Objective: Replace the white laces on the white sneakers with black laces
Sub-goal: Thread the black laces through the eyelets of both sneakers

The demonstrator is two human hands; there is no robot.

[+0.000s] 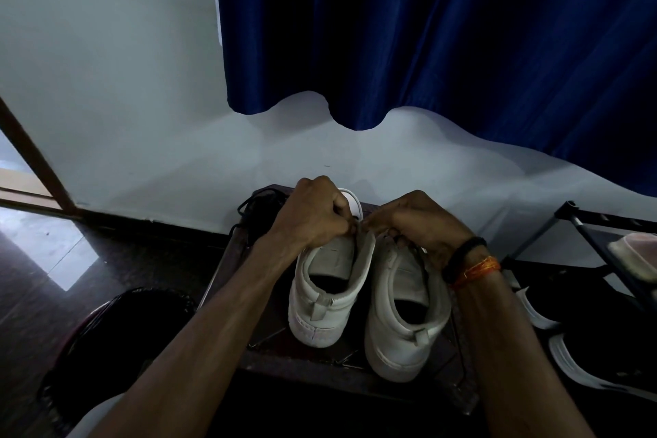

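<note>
Two white sneakers stand heel toward me on a dark low table (pixel 305 364). The left sneaker (pixel 325 299) is tilted with its toe raised; the right sneaker (pixel 403 324) stands beside it. My left hand (pixel 314 215) is curled over the left sneaker's front, fingers pinching something at its tongue. My right hand (pixel 414 224) meets it there, fingers pinched too. What they pinch is hidden by the fingers. A tangle of black laces (pixel 257 210) lies on the table's far left corner.
A dark round basket (pixel 117 341) sits on the floor at the left. A black shoe rack (pixel 604 235) and black shoes with white soles (pixel 597 363) are at the right. A blue curtain (pixel 444 28) hangs over the white wall behind.
</note>
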